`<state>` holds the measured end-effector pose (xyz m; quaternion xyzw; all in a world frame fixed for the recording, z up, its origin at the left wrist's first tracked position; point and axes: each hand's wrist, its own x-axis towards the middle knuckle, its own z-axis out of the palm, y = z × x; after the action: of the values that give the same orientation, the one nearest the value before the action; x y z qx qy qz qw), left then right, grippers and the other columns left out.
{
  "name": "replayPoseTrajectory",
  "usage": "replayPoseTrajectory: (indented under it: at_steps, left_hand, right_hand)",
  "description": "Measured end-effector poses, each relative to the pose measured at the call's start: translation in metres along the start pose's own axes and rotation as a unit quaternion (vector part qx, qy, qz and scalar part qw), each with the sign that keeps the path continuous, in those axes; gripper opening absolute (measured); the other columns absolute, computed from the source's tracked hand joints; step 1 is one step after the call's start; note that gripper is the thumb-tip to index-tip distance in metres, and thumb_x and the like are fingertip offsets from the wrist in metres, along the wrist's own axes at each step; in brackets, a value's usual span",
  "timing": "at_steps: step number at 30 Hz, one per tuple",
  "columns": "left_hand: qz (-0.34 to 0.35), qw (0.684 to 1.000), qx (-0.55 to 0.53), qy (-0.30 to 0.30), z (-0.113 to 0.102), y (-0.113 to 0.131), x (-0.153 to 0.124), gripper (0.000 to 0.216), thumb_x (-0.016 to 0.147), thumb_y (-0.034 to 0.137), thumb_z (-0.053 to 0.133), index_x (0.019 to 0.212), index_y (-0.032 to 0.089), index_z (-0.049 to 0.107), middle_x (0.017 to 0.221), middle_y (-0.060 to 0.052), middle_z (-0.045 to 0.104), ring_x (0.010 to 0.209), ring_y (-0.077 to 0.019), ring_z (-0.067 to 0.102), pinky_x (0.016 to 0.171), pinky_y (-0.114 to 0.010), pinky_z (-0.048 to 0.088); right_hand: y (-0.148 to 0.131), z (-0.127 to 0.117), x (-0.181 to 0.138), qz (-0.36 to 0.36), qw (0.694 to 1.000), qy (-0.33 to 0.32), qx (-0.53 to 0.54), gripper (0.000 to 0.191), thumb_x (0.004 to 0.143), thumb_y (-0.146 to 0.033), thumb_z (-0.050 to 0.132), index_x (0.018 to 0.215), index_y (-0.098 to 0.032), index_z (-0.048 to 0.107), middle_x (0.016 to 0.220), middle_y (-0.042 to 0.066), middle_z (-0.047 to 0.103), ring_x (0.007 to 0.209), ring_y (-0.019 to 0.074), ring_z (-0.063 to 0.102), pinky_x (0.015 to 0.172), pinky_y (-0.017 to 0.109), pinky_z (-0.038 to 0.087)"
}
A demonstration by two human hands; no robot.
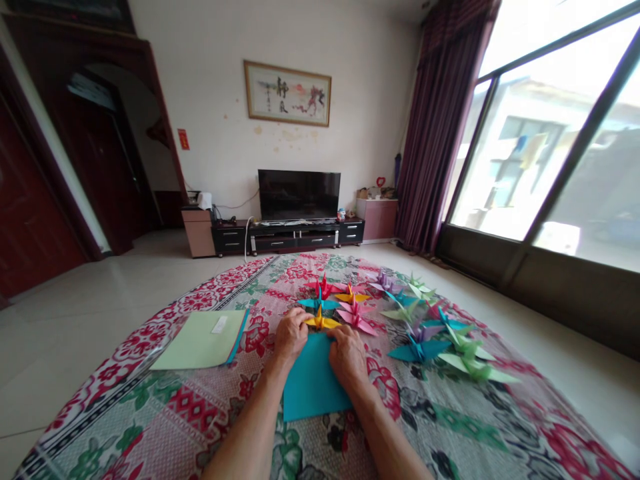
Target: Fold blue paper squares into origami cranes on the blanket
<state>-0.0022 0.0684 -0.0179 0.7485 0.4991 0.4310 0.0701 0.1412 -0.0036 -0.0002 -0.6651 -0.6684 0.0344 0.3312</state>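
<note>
- Tablecloth [165, 433], curved at its edge and patterned with red flowers, green leaves and lattice bands, spreads beneath the turquoise sheet [313, 387].
- Low, glossy black TV stand [313, 239] with drawers stands well beyond the turquoise sheet, across the smooth tiled floor.
- Flat, dark-screened television [299, 193] sits on that stand, also beyond the turquoise sheet.
- Stack of paper [195, 343], pale green on top with a blue edge showing, lies left of the turquoise sheet.
- Turquoise sheet itself is flat, matte and four-sided, lying between the two forearms.
- Left hand [291, 333], fingers bent and close together, is at the sheet's far-left corner; I cannot tell whether it pinches the paper.
- Right hand [349, 350], knuckles up and fingers curled, covers the sheet's far-right corner; its grip is hidden.
- Folded blue crane [419, 350], sharp-winged, rests right of the turquoise sheet among pale green, lilac and turquoise ones.
- Yellow crane [321, 322], crisply creased, stands just beyond the turquoise sheet, between the hands; red, pink and turquoise cranes cluster behind it.
- White label [219, 325], small and oblong, lies on the stack, left of the turquoise sheet.
</note>
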Motion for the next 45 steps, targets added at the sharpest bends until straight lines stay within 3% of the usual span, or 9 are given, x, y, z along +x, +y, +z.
replayPoseTrajectory:
  at_steps: [29, 45]
  left_hand:
    - [0.043, 0.999, 0.001, 0.003, 0.006, -0.005, 0.014, 0.035, 0.07, 0.002, 0.046, 0.085, 0.019, 0.071, 0.096, -0.004, 0.069, 0.089, -0.0148, 0.063, 0.085, -0.027, 0.049]
    - [0.024, 1.0, -0.004, 0.0, 0.002, -0.005, 0.012, 0.041, 0.069, -0.001, 0.042, 0.09, 0.022, 0.07, 0.099, -0.001, 0.068, 0.093, -0.013, 0.061, 0.09, -0.026, 0.047]
  right_hand:
    - [0.006, 0.006, -0.001, -0.041, 0.999, 0.008, 0.008, 0.029, 0.071, -0.009, 0.045, 0.086, -0.019, 0.067, 0.097, 0.003, 0.065, 0.09, 0.0177, 0.051, 0.083, 0.026, 0.034]
    - [0.004, 0.003, -0.001, -0.026, 1.0, -0.01, 0.003, 0.029, 0.074, -0.01, 0.044, 0.089, -0.021, 0.067, 0.1, 0.003, 0.064, 0.093, 0.0192, 0.051, 0.084, 0.027, 0.034]
